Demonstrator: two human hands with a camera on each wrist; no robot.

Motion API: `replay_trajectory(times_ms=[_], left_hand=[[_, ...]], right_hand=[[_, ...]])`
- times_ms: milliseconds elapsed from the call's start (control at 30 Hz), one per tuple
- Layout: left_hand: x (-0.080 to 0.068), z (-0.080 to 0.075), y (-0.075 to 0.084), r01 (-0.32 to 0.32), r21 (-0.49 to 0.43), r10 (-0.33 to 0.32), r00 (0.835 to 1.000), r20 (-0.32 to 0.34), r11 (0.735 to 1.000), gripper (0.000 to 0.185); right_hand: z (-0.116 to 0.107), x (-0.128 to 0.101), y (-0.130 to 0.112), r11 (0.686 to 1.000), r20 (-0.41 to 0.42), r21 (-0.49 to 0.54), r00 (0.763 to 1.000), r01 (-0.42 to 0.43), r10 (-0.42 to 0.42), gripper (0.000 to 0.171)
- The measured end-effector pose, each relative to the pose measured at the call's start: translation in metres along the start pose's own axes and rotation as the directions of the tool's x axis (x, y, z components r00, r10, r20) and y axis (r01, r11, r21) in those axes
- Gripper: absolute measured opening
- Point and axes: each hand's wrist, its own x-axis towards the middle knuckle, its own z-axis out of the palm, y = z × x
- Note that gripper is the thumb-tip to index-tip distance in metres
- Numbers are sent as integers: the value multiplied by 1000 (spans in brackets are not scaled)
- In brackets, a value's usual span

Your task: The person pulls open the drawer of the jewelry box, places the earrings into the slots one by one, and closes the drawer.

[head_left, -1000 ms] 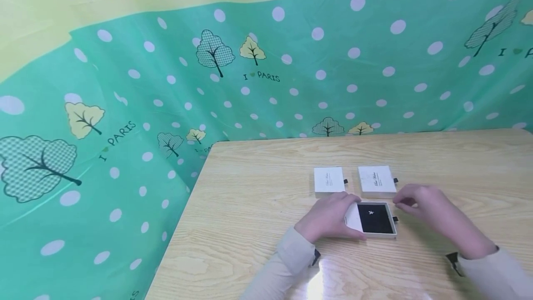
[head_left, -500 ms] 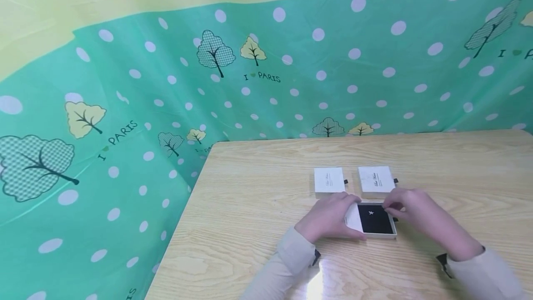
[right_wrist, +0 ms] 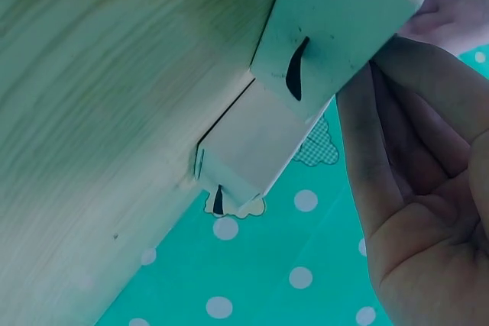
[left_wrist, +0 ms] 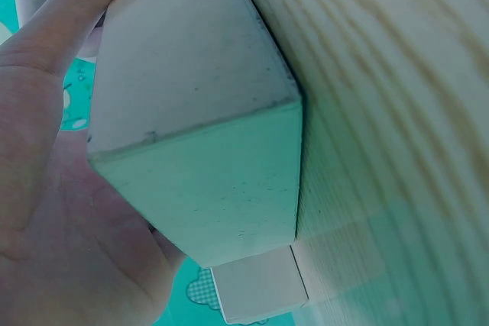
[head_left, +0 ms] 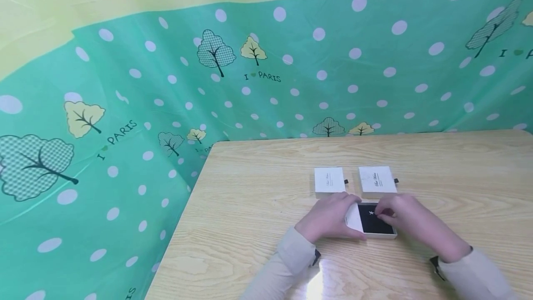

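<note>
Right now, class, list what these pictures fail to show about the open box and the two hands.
- Small pale item on the open box's black pad: too small, head view.
- Right hand's fingertips: hidden by its own back, so its grip is unclear.
- Print on two closed boxes: too small.
- Left hand covers the sleeve's left part.

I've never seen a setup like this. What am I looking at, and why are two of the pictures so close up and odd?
No machine here: a person works with bare hands, wearing three cameras. The wide picture is from the head; the close ones are from each wrist, so boxes look huge and tilted. On the wooden table lie two closed white boxes behind an open box with a black lining. The left hand grips the open box's sleeve; the right hand reaches over the lining, fingers curled. Whether it pinches anything is unclear.
</note>
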Motion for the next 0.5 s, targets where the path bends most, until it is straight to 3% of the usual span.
replay_trajectory(times_ms=[500], left_hand=[[-1,-2,1,4,-20,-4,1000,3,1000,84]], right_hand=[[6,3,-3,998,16,-42,999,44,-43,19]])
